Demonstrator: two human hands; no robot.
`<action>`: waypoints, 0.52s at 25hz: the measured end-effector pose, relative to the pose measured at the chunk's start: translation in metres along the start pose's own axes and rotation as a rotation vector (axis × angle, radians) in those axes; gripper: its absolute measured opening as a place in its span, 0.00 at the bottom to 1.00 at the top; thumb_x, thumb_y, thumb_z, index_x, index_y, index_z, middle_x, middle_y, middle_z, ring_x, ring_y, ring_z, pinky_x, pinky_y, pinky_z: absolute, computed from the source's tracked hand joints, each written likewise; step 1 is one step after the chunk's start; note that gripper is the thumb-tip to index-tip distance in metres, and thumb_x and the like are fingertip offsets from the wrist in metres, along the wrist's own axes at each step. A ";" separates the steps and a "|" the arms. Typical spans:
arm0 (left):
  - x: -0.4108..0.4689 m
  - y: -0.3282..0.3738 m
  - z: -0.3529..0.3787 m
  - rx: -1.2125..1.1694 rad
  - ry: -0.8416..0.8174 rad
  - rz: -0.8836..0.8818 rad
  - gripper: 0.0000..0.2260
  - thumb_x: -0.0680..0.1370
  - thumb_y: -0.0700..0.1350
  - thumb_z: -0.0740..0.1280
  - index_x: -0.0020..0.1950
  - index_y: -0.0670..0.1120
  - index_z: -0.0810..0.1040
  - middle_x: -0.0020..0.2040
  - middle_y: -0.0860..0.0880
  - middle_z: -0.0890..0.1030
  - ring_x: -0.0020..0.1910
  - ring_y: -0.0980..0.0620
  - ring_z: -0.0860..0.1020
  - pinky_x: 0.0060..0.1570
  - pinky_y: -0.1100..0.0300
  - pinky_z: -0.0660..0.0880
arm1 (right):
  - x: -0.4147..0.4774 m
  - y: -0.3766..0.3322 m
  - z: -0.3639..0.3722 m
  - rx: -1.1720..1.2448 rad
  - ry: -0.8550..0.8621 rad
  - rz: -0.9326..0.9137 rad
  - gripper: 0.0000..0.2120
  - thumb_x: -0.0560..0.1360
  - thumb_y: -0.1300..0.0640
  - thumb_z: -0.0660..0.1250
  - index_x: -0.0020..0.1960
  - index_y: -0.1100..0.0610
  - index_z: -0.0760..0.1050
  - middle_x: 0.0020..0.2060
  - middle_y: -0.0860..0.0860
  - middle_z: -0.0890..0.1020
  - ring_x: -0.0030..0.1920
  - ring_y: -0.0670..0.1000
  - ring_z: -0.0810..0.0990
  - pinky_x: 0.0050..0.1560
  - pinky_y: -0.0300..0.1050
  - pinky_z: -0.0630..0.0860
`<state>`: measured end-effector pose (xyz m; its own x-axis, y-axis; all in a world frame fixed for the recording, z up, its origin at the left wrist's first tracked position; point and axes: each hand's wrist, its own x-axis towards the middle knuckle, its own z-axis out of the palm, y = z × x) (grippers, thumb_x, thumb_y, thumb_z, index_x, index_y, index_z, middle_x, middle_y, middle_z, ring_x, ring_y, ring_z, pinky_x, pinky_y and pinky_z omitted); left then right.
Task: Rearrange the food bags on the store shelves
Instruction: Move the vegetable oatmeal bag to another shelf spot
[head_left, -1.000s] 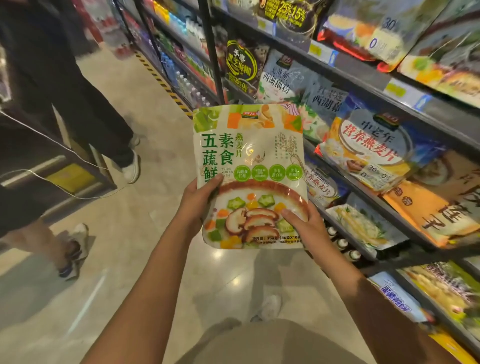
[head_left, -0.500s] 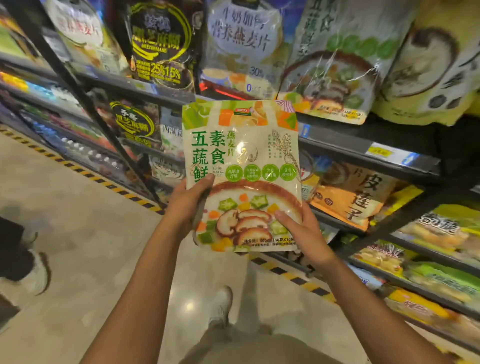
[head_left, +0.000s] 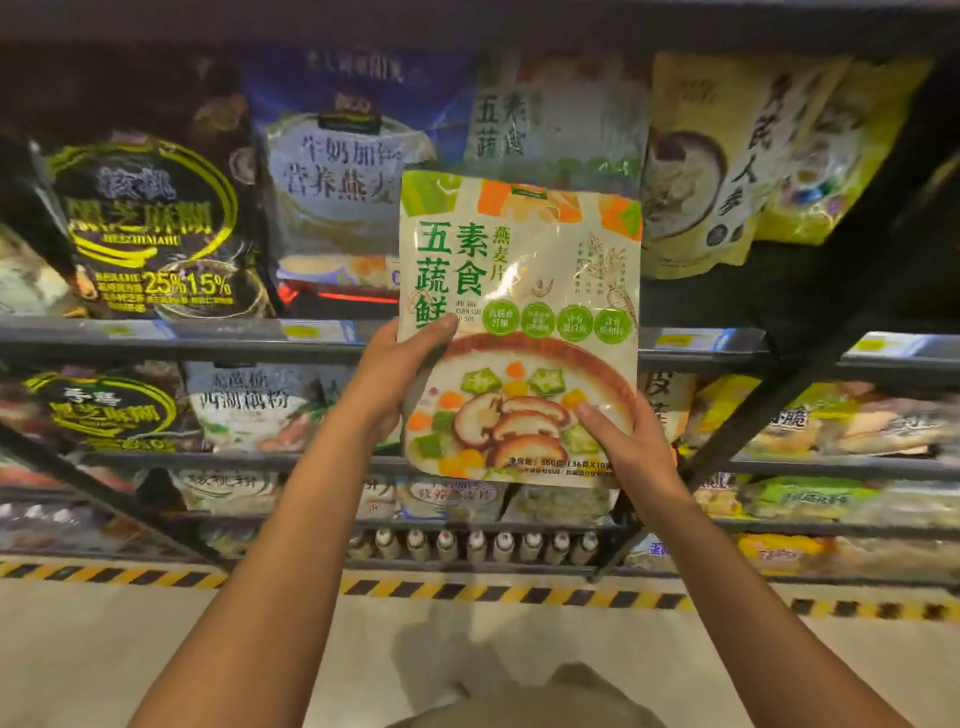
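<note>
You've got the veg oat bag in both hands, upright, label facing you, in the air in front of the shelves and resting on nothing. Its top edge overlaps the upper row; its lower half covers the upper shelf rail and part of the row below.

L grip pinches the bag's left edge, thumb on the front, fingers behind. R grip pinches the bottom-right corner the same way, thumb across the mushroom pic.

Progress: this bag is picked up but not shelved, so you're approx mid-step. Right behind it on the upper shelf stands a pale bag w/ the same green characters. It's prob the same product, so that looks like the slot. It sits b/w the blue oat bag and the yellow bag; the black sesame bag is further left.

Left to do: lift over the rail, set it in, let go. Lower rows are blurred, so I can't tell how many more bags need moving.
</note>
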<state>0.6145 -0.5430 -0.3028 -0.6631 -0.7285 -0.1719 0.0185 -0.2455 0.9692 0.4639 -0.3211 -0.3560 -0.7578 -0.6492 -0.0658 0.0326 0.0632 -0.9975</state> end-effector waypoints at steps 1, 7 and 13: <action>0.010 0.004 0.001 0.043 -0.033 0.014 0.12 0.80 0.44 0.72 0.63 0.45 0.82 0.53 0.45 0.89 0.50 0.47 0.87 0.47 0.55 0.83 | 0.003 -0.002 -0.001 0.007 0.033 0.004 0.20 0.77 0.50 0.74 0.66 0.40 0.73 0.61 0.41 0.81 0.61 0.38 0.80 0.54 0.33 0.78; 0.049 0.032 0.018 0.217 -0.146 0.156 0.11 0.80 0.44 0.74 0.61 0.53 0.82 0.52 0.57 0.88 0.52 0.57 0.86 0.46 0.63 0.82 | 0.034 -0.030 -0.011 -0.046 0.107 -0.066 0.26 0.77 0.43 0.73 0.73 0.44 0.75 0.67 0.43 0.81 0.69 0.45 0.78 0.74 0.55 0.71; 0.089 0.058 0.040 0.166 -0.157 0.249 0.11 0.80 0.45 0.73 0.62 0.52 0.83 0.58 0.52 0.88 0.58 0.53 0.86 0.56 0.57 0.83 | 0.095 -0.068 -0.026 -0.084 0.110 -0.134 0.19 0.79 0.52 0.72 0.69 0.50 0.78 0.60 0.49 0.86 0.62 0.50 0.84 0.68 0.58 0.77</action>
<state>0.5267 -0.5960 -0.2550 -0.7610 -0.6425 0.0901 0.0804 0.0444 0.9958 0.3727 -0.3677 -0.2939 -0.8187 -0.5693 0.0754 -0.1247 0.0481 -0.9910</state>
